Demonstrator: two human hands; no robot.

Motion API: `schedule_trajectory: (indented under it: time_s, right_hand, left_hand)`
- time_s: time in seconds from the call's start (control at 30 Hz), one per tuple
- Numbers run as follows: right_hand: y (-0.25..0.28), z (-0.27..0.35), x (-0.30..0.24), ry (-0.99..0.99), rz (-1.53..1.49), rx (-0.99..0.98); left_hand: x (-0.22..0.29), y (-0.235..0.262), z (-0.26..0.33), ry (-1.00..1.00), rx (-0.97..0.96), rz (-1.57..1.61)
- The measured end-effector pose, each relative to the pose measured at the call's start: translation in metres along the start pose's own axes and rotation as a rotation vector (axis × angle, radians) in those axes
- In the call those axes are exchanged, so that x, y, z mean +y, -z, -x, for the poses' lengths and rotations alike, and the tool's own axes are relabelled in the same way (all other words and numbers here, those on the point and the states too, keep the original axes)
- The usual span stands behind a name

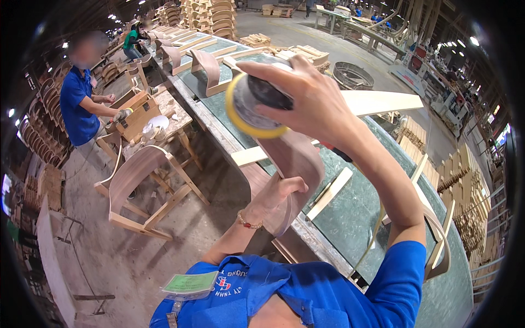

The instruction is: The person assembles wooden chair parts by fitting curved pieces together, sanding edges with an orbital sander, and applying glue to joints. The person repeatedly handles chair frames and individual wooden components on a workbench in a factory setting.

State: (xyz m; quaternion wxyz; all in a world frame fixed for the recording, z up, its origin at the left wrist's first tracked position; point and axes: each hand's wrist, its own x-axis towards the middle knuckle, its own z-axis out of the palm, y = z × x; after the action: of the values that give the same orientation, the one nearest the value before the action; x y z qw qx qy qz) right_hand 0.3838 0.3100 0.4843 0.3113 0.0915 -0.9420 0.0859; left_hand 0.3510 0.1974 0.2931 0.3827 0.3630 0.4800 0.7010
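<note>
My right hand [317, 95] is wrapped over the top of a round orbital sander [249, 106] with a yellow-edged pad, held up in front of me and tilted. Below it is a curved brown wooden chair backrest [301, 161], standing at the near edge of the green-topped table. My left hand [273, 201] grips the backrest's edge, thumb on the near side; some of its fingers are hidden. The sander's rim overlaps the backrest's upper end in view, and I cannot tell whether they touch. A hose [374, 235] hangs below my right forearm.
Pale wooden strips [331, 192] and more curved chair parts [206, 68] lie along the long green table [355, 216]. An assembled chair frame [139, 183] stands on the floor at left. Beyond it, a co-worker [82, 104] handles a wooden box [139, 115] on a workbench.
</note>
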Motion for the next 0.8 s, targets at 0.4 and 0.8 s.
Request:
schedule_trajectory:
  time_s: [0.4, 0.8]
  right_hand:
    - [-0.007, -0.02, -0.002, 0.079, -0.081, 0.03]
    - [0.061, 0.182, 0.117, -0.231, -0.081, 0.081]
  left_hand:
    - [-0.005, -0.001, 0.016, -0.495, -0.094, -0.791]
    - [0.013, -0.002, -0.016, 0.084, -0.241, -0.079]
